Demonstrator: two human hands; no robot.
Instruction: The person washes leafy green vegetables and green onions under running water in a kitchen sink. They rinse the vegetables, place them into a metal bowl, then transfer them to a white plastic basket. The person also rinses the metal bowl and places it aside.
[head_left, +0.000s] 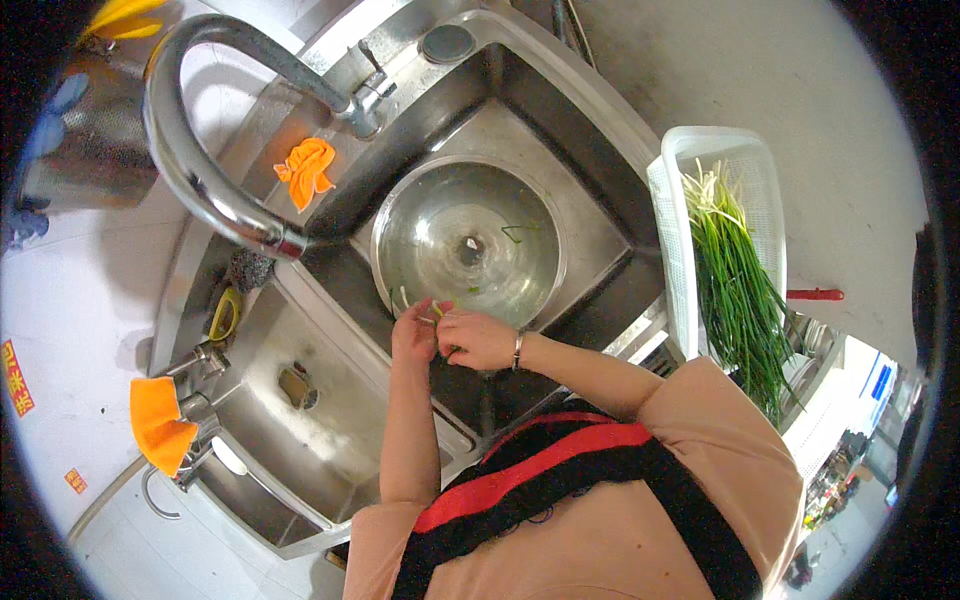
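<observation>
Both my hands meet over the near rim of a round metal basin (510, 202) of water, which stands in the large sink compartment. My left hand (415, 330) holds a few thin green stalks with white ends (405, 297). My right hand (477, 340), with a bracelet at its wrist, is closed at the same stalks, its fingertips against my left fingers. Bits of green leaf (513, 233) float in the basin. To the right, a white plastic basket (675, 247) holds a large bunch of long green garlic chives (739, 292), white ends at the far side.
A tall curved faucet (180, 142) arches over the sink's left side. Orange cloths lie on the sink ledge (306, 171) and hang over a tap (159, 424). The smaller compartment (277, 442) is at the left. A red handle (816, 294) sticks out beyond the basket.
</observation>
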